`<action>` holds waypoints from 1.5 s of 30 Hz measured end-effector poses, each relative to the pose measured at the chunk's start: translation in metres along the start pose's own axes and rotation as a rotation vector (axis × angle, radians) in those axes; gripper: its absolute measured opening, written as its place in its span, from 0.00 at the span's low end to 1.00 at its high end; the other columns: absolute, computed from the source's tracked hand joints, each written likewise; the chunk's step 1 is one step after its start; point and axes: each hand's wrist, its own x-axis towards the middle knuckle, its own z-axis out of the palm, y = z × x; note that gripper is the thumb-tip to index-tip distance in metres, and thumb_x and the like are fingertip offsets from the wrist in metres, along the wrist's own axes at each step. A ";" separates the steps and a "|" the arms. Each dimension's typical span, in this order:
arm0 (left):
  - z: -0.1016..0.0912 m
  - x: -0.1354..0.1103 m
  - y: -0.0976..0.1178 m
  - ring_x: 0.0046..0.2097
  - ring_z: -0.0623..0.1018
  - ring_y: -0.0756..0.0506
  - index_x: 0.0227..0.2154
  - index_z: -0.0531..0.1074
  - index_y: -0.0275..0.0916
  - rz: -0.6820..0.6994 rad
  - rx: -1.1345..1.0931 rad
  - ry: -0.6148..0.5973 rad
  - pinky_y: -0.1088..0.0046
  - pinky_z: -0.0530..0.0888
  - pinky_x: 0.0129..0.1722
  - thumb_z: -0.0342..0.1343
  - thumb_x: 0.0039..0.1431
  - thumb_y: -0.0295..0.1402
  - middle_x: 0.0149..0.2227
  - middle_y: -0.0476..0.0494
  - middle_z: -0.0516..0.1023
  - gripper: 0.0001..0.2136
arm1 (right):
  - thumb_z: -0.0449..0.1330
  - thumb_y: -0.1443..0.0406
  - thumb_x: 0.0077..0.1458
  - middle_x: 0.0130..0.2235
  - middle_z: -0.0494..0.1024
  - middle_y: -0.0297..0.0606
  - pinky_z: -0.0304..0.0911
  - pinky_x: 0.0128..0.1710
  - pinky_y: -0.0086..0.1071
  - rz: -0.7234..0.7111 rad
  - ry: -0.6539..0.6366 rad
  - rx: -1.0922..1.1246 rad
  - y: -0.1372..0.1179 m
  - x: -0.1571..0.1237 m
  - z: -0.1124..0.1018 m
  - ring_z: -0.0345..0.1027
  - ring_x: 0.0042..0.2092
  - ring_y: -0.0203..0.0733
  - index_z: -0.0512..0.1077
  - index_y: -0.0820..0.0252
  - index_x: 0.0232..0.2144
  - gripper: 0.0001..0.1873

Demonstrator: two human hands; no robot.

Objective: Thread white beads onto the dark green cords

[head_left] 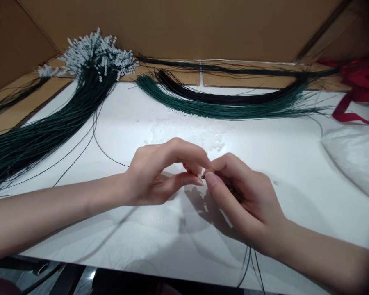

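Over the middle of the white table [141, 241], my left hand [160, 172] pinches a tiny white bead [199, 176] between thumb and fingertips. My right hand [246, 192] meets it from the right, its thumb and forefinger closed on the end of a thin dark wire [203, 177]. The bead and the wire end are touching or nearly so; the fingers hide the exact contact. Several dark wires [249, 266] hang out below my right palm over the table's front edge. Loose white beads [215, 141] lie scattered just beyond my hands.
A thick bundle of green wires with white beaded tips [98, 57] lies on the left. Bare green wires [203, 110] and black wires [230, 98] curve along the back. Red ribbon [356, 104] and a clear plastic bag [356, 155] are at the right. Cardboard walls [184, 28] enclose the back.
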 end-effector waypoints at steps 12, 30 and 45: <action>0.000 0.001 0.001 0.32 0.81 0.49 0.42 0.73 0.41 -0.025 0.018 0.012 0.76 0.79 0.32 0.63 0.58 0.25 0.33 0.45 0.80 0.10 | 0.54 0.73 0.63 0.23 0.60 0.26 0.47 0.21 0.28 -0.028 0.011 -0.055 0.002 -0.001 0.001 0.52 0.22 0.29 0.63 0.58 0.34 0.07; -0.002 0.000 0.008 0.33 0.81 0.48 0.42 0.71 0.43 -0.115 0.085 -0.055 0.72 0.79 0.33 0.61 0.59 0.24 0.34 0.47 0.80 0.11 | 0.55 0.74 0.62 0.23 0.57 0.24 0.48 0.21 0.26 -0.099 0.042 -0.115 0.005 -0.001 0.003 0.47 0.22 0.27 0.65 0.60 0.34 0.06; -0.003 -0.001 0.004 0.35 0.80 0.48 0.45 0.69 0.41 -0.059 0.071 -0.049 0.71 0.79 0.34 0.62 0.54 0.19 0.38 0.45 0.79 0.18 | 0.51 0.69 0.66 0.23 0.62 0.26 0.51 0.22 0.27 0.069 0.025 0.059 0.002 0.003 0.001 0.54 0.23 0.29 0.63 0.58 0.34 0.07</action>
